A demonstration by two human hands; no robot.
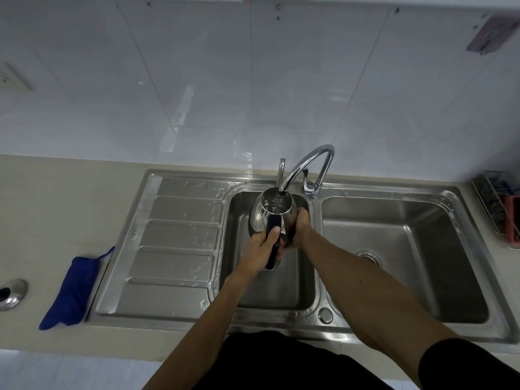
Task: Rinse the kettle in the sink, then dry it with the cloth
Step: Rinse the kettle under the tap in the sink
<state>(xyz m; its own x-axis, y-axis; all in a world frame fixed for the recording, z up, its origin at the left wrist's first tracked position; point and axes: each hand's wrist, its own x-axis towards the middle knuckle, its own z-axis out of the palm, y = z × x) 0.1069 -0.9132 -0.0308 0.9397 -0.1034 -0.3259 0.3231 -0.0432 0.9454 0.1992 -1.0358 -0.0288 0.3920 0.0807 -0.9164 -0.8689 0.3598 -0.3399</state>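
Observation:
A shiny steel kettle [264, 213] with a dark handle hangs over the small middle basin of the sink [244, 288], its open top right under the faucet spout [305, 164]. My left hand [260, 249] is wrapped around the kettle's black handle. My right hand [299, 225] grips the kettle's right side. A folded blue cloth [71, 288] lies on the counter to the left of the sink. Whether water is running I cannot tell.
The sink's ribbed draining board [174, 249] on the left is wet with droplets. A larger basin [408, 266] with a drain sits on the right. A wire rack [498, 204] with a red item stands at the far right. A round metal fitting [11, 294] lies at the left edge.

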